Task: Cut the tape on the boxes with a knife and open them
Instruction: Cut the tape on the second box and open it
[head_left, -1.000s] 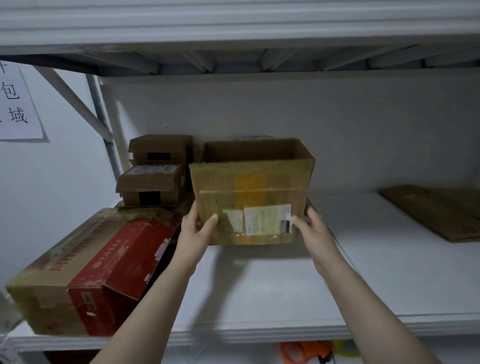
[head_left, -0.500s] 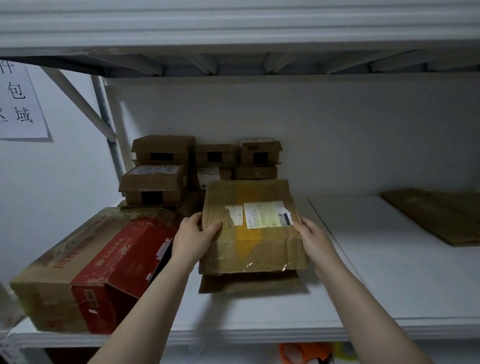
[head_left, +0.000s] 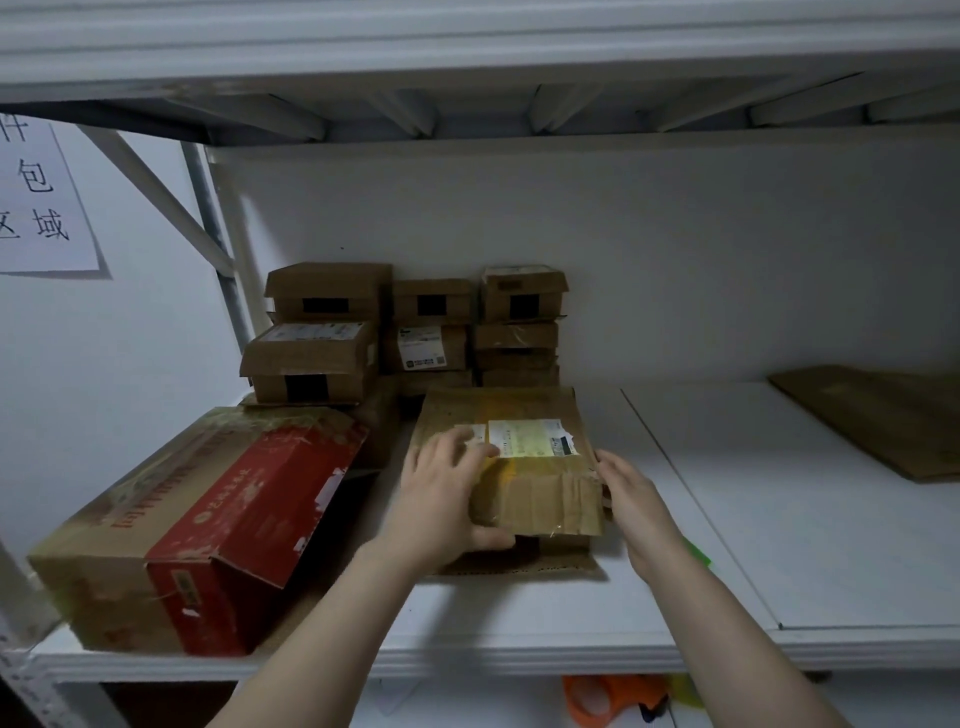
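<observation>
Since no knife is seen in either hand, the tape (head_left: 506, 467) cannot be cut yet; if the box (head_left: 524, 483) is dragged by its crumpled front flap, the worn cardboard could be torn. The box is laid flat on the shelf (head_left: 727, 519), just in front of the stacked small boxes (head_left: 431, 332). It is gripped by the left hand (head_left: 441, 499), fingers (head_left: 457, 441) spread on top, thumb hooked under the front edge; the right hand (head_left: 631, 493) is pressed flat against its right side. Creased brown card, yellowed tape and a white label (head_left: 524, 439) are shown.
</observation>
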